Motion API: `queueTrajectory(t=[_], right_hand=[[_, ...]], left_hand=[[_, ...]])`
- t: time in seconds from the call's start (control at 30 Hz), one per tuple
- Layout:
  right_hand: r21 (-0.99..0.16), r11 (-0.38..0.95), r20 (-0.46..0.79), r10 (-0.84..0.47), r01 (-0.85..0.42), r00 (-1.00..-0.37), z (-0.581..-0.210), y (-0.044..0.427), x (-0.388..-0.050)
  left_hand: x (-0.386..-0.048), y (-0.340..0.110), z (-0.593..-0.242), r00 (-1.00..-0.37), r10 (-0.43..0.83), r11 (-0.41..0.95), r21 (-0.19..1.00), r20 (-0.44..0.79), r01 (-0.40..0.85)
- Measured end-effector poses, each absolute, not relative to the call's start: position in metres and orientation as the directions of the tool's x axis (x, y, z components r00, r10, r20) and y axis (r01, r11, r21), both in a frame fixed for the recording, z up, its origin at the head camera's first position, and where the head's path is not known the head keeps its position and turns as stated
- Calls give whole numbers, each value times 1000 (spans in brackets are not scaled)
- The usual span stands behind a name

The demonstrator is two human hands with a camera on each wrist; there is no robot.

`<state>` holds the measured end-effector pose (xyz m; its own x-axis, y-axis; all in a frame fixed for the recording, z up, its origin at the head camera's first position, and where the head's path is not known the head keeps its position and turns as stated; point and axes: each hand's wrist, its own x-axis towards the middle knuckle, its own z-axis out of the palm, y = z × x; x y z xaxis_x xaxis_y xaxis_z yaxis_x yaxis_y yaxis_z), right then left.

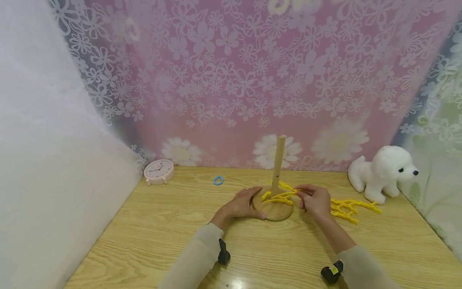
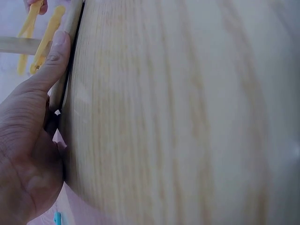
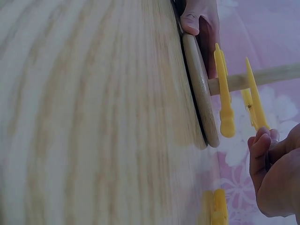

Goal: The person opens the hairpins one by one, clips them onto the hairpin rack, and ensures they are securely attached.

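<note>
At the near side of a wooden table (image 1: 274, 247), two pale sleeves (image 1: 191, 261), both cut off by the bottom edge, with two small black devices (image 1: 223, 253), one at each cuff. Beyond them, two bare hands. Left hand (image 1: 238, 204) spread wide, gripping the left edge of one round wooden base (image 1: 279, 213), thumb toward the near rim; fingertips at the far rim partly hidden. Right hand (image 1: 316, 201) narrowed to a pinch, holding by one end the upper yellow piece (image 3: 255, 96), set across one upright wooden post (image 1: 279, 154) on the base; cannot tell whether slotted through the post or just touching. Between it and the base, one lower yellow piece (image 3: 225, 93), at the foot of the post, clear of the fingers; joint with the post hard to make out. So, two yellow pieces at the post. To the right on the table, a yellow pile (image 1: 346, 205), overlapping and partly hidden behind the right hand; cannot count the parts. Farther back, one blue loop (image 1: 214, 182), one pink clock (image 1: 159, 170), markings too small to read, and one white toy dog (image 1: 386, 168), one eye in sight. Behind everything, a pink flowered cloth (image 1: 216, 84), cut off at the top.
</note>
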<state>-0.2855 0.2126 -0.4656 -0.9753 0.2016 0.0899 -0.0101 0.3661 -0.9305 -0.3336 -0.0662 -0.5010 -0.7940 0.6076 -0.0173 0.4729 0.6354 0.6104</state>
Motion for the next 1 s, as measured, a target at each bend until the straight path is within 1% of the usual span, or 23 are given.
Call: queueTrajectory(t=[0.5, 1.0], right_hand=[[-953, 302, 52, 138, -8, -989, -466, 195, -286], [-946, 322, 6, 88, 23, -996, -468, 188, -289]], left_hand=[[-332, -67, -499, -803, 596, 642, 611, -18, 463], [-332, -65, -502, -823, 567, 671, 606, -46, 428]])
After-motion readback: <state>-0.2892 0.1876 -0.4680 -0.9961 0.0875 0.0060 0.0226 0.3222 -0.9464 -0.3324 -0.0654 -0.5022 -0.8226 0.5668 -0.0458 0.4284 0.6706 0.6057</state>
